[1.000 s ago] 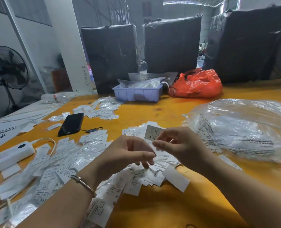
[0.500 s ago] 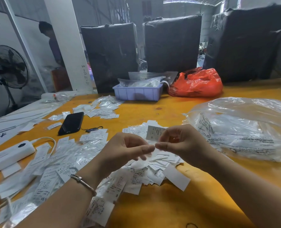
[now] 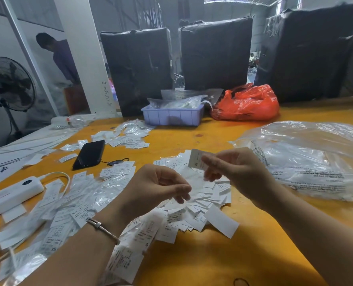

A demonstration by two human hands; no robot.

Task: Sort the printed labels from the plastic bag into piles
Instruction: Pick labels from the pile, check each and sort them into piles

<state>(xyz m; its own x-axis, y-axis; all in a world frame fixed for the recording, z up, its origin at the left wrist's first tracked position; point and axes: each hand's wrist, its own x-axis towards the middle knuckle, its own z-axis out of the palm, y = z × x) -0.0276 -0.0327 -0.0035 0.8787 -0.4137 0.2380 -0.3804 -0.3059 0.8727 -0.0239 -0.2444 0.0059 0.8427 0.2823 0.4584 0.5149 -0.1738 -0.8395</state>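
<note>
Our right hand [image 3: 236,172] is raised above the label pile [image 3: 192,203], pinching one label [image 3: 196,159] upright. Our left hand [image 3: 157,188] hovers lower, fingers curled; we cannot tell whether it grips anything. The plastic bag [image 3: 307,159] lies right.

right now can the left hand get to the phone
Probably yes: the left hand hovers over the labels, and only flat labels lie between it and the phone. Its fingers may be pinching a clear sleeve, though.

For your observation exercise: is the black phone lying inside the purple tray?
No, the black phone lies flat on the orange table among loose labels, apart from the purple tray further back.
</note>
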